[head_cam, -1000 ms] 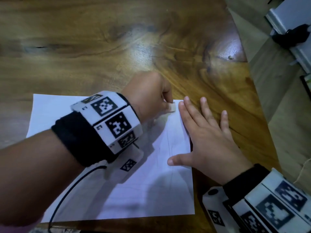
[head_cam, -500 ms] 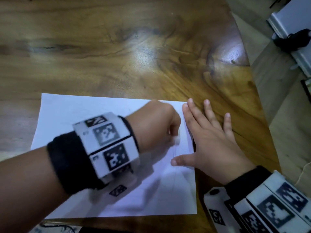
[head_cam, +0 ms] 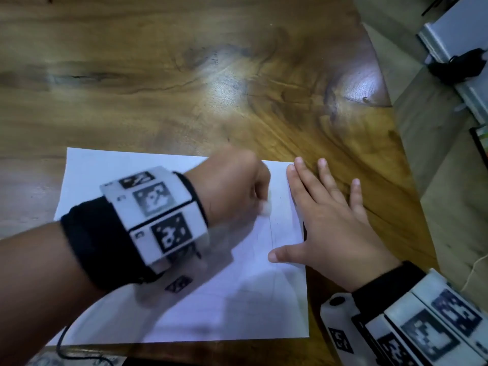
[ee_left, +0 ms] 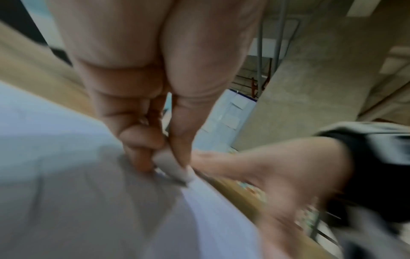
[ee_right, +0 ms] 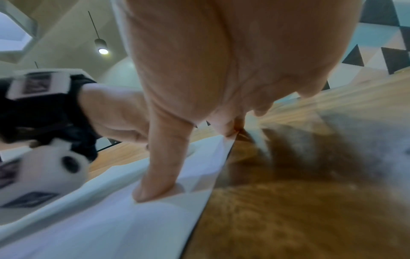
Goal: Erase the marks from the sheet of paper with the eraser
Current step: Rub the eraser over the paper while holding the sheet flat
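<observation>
Head view: sheet of paper, white, flat on wooden table, near edge. Left hand fisted over the sheet's right part, pinching a small white eraser whose tip meets the paper beside faint pencil lines. One second ago the same hand and eraser were at the sheet's far edge; now they sit nearer the person, blurred. Right hand flat, fingers straight and spread, thumb on the sheet's right edge, other fingers on the table; placement unchanged.

Left wrist view: eraser clamped between thumb and curled fingers, lower end on the paper.

Right wrist view: thumb pressing the sheet near its edge, holding nothing
</observation>
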`<state>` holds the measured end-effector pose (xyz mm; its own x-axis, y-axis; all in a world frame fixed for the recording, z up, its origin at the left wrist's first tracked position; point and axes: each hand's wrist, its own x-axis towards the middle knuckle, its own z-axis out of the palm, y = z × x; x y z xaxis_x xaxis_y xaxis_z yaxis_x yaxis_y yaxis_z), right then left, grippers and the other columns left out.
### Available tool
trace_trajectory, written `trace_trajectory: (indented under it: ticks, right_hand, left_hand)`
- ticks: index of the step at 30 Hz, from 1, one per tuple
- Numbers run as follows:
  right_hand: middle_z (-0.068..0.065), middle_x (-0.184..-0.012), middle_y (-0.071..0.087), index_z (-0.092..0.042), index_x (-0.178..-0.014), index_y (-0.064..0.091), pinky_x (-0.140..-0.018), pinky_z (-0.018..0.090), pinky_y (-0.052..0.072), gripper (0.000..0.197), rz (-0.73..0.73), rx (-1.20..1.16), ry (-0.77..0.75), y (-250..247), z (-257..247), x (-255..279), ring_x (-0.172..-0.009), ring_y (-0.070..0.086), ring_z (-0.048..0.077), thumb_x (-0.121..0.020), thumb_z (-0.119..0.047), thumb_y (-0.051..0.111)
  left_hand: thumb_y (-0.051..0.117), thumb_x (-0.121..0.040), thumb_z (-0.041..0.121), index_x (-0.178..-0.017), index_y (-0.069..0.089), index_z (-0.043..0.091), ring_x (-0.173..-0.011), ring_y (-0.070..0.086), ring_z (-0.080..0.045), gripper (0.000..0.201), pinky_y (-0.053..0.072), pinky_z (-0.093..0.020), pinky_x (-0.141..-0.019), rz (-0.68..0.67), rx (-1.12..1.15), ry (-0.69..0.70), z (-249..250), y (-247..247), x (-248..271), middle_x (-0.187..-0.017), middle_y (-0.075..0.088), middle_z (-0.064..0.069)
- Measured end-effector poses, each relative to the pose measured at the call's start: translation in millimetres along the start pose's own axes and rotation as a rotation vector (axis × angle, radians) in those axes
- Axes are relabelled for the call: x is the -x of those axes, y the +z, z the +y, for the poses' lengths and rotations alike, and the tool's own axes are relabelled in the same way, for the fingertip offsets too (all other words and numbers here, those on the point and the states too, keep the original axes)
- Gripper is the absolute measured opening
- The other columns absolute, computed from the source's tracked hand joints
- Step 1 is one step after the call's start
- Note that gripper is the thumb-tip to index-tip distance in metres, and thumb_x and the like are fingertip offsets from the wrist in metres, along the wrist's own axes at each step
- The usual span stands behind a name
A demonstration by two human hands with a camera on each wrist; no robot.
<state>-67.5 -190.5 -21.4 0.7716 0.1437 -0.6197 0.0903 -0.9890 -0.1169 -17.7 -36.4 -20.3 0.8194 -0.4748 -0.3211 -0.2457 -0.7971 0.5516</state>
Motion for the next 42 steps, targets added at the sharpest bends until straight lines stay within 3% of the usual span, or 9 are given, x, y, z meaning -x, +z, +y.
trace_trajectory:
  ticks: [4, 9, 14, 20, 23, 27, 33, 38, 42]
  right_hand:
    - [-0.019, -0.144, -0.04, -0.03, -0.141, -0.03, -0.109, 0.049, -0.021, 0.127, -0.001, 0.01, 0.005, 0, 0, 0, -0.127, -0.042, 0.005, -0.062, -0.072, 0.061]
    - [-0.02, -0.144, -0.04, -0.03, -0.141, -0.029, -0.108, 0.048, -0.022, 0.128, 0.002, 0.0, -0.001, 0, 1, -1, -0.126, -0.042, 0.004, -0.06, -0.073, 0.061]
    - [-0.019, -0.143, -0.041, -0.03, -0.14, -0.03, -0.108, 0.048, -0.022, 0.129, -0.003, 0.018, 0.007, 1, 0, -1, -0.125, -0.043, 0.004, -0.061, -0.073, 0.061]
    - [-0.018, -0.144, -0.041, -0.028, -0.141, -0.029, -0.107, 0.047, -0.023, 0.128, -0.003, 0.018, -0.005, 0, 0, -2, -0.124, -0.043, 0.004, -0.062, -0.073, 0.06]
    - [-0.017, -0.145, -0.04, -0.028, -0.141, -0.029, -0.107, 0.047, -0.023, 0.127, -0.001, 0.026, -0.005, -1, -1, -1, -0.124, -0.043, 0.004, -0.062, -0.073, 0.059]
    - [-0.017, -0.144, -0.041, -0.027, -0.14, -0.032, -0.107, 0.048, -0.023, 0.127, -0.008, 0.037, 0.001, -1, -2, -1, -0.124, -0.043, 0.005, -0.063, -0.074, 0.059]
    - [-0.017, -0.145, -0.04, -0.028, -0.141, -0.03, -0.107, 0.046, -0.024, 0.127, -0.002, 0.025, -0.005, 0, -2, 0, -0.123, -0.044, 0.005, -0.062, -0.074, 0.059]
    - [-0.019, -0.142, -0.043, -0.03, -0.139, -0.033, -0.107, 0.047, -0.024, 0.127, -0.014, 0.021, 0.01, 0, -2, 0, -0.123, -0.045, 0.005, -0.063, -0.073, 0.059]
    - [-0.02, -0.141, -0.043, -0.031, -0.139, -0.032, -0.108, 0.047, -0.022, 0.128, -0.01, 0.006, 0.003, -1, -2, -1, -0.124, -0.044, 0.005, -0.061, -0.074, 0.059]
  left_hand:
    - [0.07, -0.073, 0.022, -0.079, 0.07, 0.014, -0.068, 0.048, -0.013, 0.01, 0.031, -0.007, -0.05, 0.19, -0.038, -0.046, -2, -9, -13, -0.065, 0.054, 0.004]
    - [0.071, -0.071, 0.029, -0.077, 0.07, 0.02, -0.067, 0.055, -0.009, 0.011, 0.038, -0.017, -0.06, -0.156, -0.02, 0.079, 7, 11, 15, -0.078, 0.072, 0.004]
    - [0.067, -0.075, 0.023, -0.087, 0.069, 0.015, -0.07, 0.046, -0.012, 0.014, 0.024, -0.017, -0.056, 0.173, -0.075, -0.038, 1, -12, -20, -0.077, 0.064, -0.001]
    - [0.067, -0.074, 0.025, -0.062, 0.058, 0.021, -0.055, 0.047, -0.004, 0.015, 0.037, -0.019, -0.056, -0.194, -0.099, 0.132, 7, 12, 16, -0.056, 0.052, 0.013]
    - [0.069, -0.071, 0.023, -0.083, 0.069, 0.022, -0.072, 0.057, -0.013, 0.012, 0.035, -0.02, -0.063, -0.036, -0.126, 0.052, 1, -2, -1, -0.077, 0.068, 0.005]
    - [0.071, -0.073, 0.028, -0.088, 0.069, 0.02, -0.067, 0.045, -0.011, 0.017, 0.024, -0.019, -0.053, 0.158, -0.09, -0.031, -4, -10, -15, -0.067, 0.052, 0.006]
    - [0.07, -0.07, 0.025, -0.081, 0.071, 0.02, -0.068, 0.055, -0.008, 0.011, 0.038, -0.017, -0.062, -0.146, -0.029, 0.078, 0, 9, 13, -0.078, 0.07, 0.005]
    - [0.069, -0.075, 0.025, -0.084, 0.07, 0.015, -0.07, 0.048, -0.012, 0.013, 0.028, -0.02, -0.057, 0.165, -0.072, -0.014, -5, -11, -19, -0.084, 0.071, -0.002]
    - [0.068, -0.072, 0.021, -0.075, 0.069, 0.018, -0.074, 0.06, -0.015, 0.005, 0.047, -0.023, -0.072, -0.086, -0.045, 0.105, 3, 11, 13, -0.08, 0.072, 0.001]
